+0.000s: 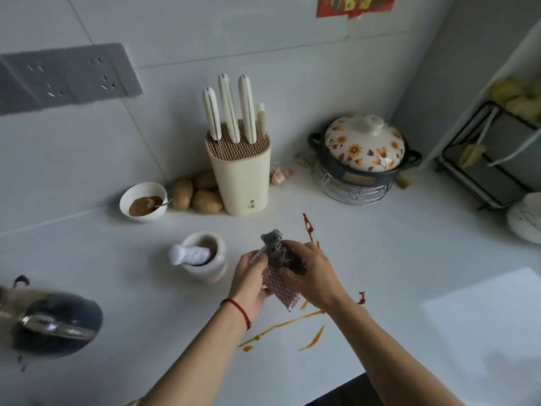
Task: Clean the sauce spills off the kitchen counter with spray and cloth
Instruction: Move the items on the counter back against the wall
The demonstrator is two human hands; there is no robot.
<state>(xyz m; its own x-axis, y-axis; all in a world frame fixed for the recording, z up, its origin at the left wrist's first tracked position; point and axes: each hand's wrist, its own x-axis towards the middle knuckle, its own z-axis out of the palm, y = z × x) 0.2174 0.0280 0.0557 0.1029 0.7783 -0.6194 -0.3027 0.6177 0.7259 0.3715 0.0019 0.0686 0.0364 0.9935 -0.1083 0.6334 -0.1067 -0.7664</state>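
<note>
Pink-grey waffle cloth [278,276], crumpled, gripped by left hand [251,276] and right hand [310,271] above orange sauce streaks [281,326].

I can make out only one marking: a small dark printed mark low on the front of the cream knife block [240,174], some characters stacked in a short column, too small and blurred for me to read. The red poster [355,4] on the wall shows coloured shapes I cannot read either.

Four cream-handled knives [229,108] in one block – three brown potatoes [195,194], one white sauce bowl [143,201], one floral-lidded clay pot [364,150].
</note>
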